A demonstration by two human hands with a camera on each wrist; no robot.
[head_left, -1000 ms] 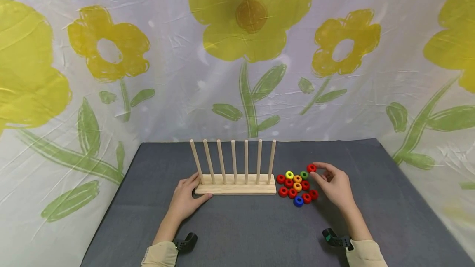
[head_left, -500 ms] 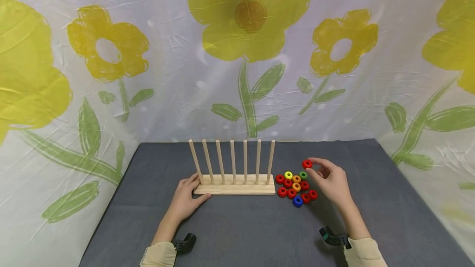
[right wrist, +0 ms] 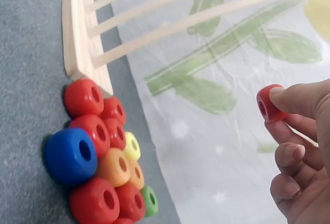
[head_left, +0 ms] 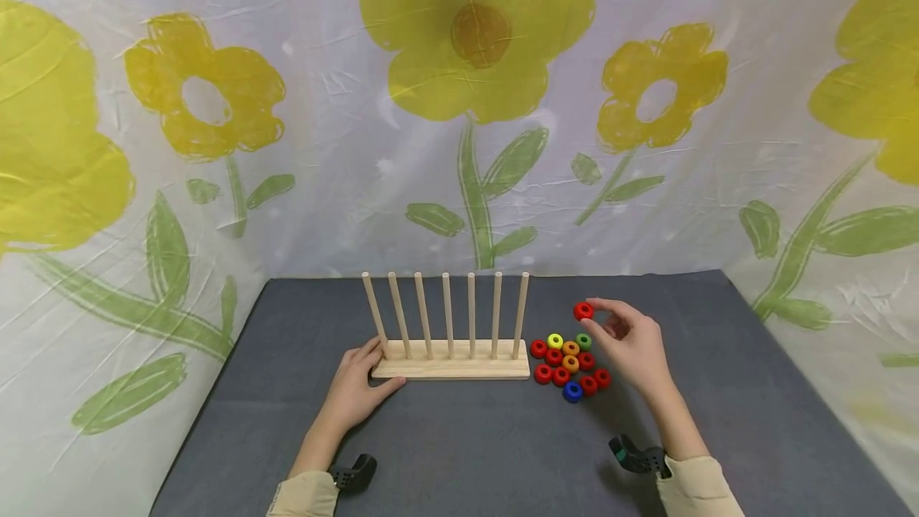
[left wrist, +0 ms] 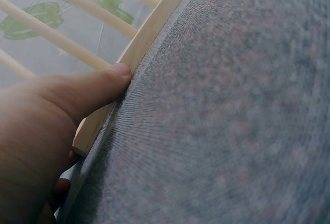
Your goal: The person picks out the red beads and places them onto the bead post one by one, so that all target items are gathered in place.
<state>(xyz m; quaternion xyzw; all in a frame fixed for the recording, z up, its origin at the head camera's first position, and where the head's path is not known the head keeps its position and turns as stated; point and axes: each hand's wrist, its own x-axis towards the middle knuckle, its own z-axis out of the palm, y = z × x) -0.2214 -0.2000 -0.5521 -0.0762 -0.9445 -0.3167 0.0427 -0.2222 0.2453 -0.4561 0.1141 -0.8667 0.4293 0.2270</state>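
Note:
My left hand (head_left: 352, 391) grips the left end of a pale wooden peg stand (head_left: 459, 371), thumb along its front edge and the other fingers around the end and behind. In the left wrist view the thumb (left wrist: 98, 91) presses on the wood. Several upright pegs rise from the base, with nothing on them. My right hand (head_left: 637, 348) pinches a red bead (head_left: 583, 311) between thumb and fingertips, raised above the other beads. The right wrist view shows the hole of this red bead (right wrist: 267, 103) facing sideways.
Right of the stand lies a cluster of loose beads: several red, a blue bead (head_left: 572, 392), a yellow bead (head_left: 555, 341), a green bead (head_left: 584, 341) and two orange. A dark grey cloth (head_left: 459, 453) covers the table. Behind hangs a flowered curtain (head_left: 323, 182).
The right hand has lifted the red bead up and carried it left, toward the stand, from the cluster's far right edge. My left hand keeps its hold on the stand.

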